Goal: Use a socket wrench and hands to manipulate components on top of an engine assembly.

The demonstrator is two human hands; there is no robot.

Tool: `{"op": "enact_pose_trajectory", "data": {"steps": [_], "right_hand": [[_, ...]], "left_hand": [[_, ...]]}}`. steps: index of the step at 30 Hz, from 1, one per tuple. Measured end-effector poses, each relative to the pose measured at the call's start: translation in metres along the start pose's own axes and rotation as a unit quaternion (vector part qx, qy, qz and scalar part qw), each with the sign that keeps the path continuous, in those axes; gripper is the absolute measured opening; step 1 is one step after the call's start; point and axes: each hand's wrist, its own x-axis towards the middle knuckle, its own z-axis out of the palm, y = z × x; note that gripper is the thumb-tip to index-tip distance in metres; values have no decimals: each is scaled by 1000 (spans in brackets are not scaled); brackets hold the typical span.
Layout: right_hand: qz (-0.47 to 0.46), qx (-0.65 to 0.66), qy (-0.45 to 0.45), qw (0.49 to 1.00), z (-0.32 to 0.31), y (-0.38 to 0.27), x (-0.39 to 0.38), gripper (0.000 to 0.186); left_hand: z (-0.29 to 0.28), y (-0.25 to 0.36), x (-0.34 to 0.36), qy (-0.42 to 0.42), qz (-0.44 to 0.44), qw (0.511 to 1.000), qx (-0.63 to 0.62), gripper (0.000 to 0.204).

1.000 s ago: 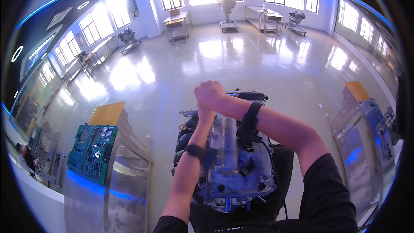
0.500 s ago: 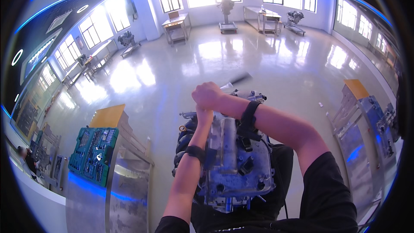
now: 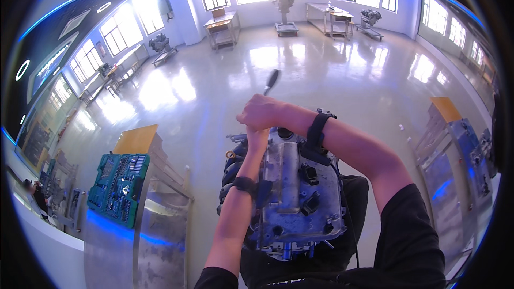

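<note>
Before me stands an engine (image 3: 318,217) with a metal top cover and black connectors. Over its far end my right hand (image 3: 262,111) is closed around a ratchet wrench; the black handle (image 3: 273,78) juts out beyond my knuckles, pointing away. The wrench's head is hidden in my grip. My left hand (image 3: 257,138) is directly underneath, touching the right one, above the engine's far left part. Its fingers are covered, so what it grips cannot be seen. Both wrists wear black bands.
A metal bench (image 3: 163,217) on the left carries an open green tool case (image 3: 119,187) of sockets. At the right, another bench (image 3: 441,168) has metal engine parts (image 3: 468,147) on it. Worktables (image 3: 222,24) and engines on stands (image 3: 285,13) line the far windows.
The wrench's handle has swung from pointing right to pointing away from me. My hands remain stacked over the engine's far end. The view has shifted slightly.
</note>
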Motion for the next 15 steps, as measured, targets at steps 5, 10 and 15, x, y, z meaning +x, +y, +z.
{"op": "enact_pose_trajectory", "data": {"steps": [5, 10, 15], "right_hand": [[-22, 58, 66, 996, 3, 0, -2, 10], [106, 78, 7, 991, -15, -21, 1, 14], [302, 143, -73, 940, -21, -28, -3, 19]], "left_hand": [[-12, -8, 4, 10, 22, 999, -41, 15], [-13, -14, 1, 43, 54, 993, 97, 24], [23, 15, -5, 94, 150, 970, 166, 33]]}}
